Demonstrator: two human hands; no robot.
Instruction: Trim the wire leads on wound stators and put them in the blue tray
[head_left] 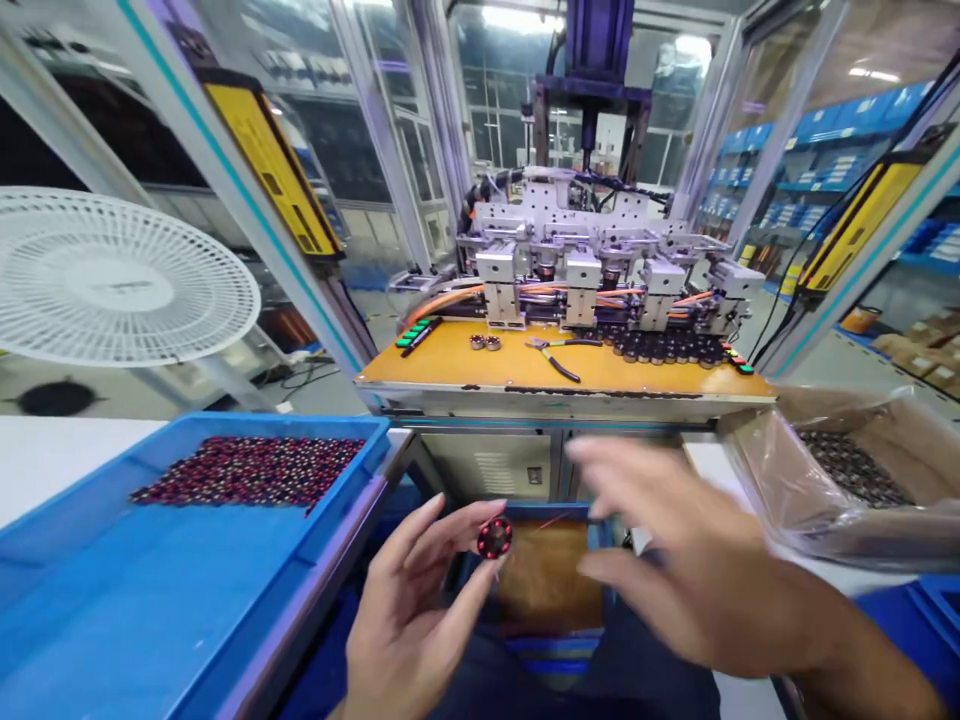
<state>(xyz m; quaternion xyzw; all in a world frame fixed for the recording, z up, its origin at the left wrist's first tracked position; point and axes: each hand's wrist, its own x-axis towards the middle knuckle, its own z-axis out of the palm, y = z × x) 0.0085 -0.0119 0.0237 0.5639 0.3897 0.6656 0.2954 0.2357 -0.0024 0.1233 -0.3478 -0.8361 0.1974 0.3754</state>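
Observation:
Between the thumb and fingertips of my left hand [420,600] is a small round motor stator [495,538], dark with red windings around a ring. A thin reddish wire hangs just below it. My right hand [667,540] is in the air to the right of the stator, smeared by motion, with its thumb and fingers apart and nothing seen in them. Below and between the hands lies a blue-rimmed bin [551,580] with a brownish bottom and a bit of red wire near its far edge.
At left, a blue tray [135,580] carries many red-wound stators [255,470]. Ahead, a machine [600,260] stands over an orange worktop [450,375] with pliers [559,355], two stators and several dark round parts [667,347]. At right sits a plastic-lined box [780,480] of metal parts. A white fan [120,280] stands left.

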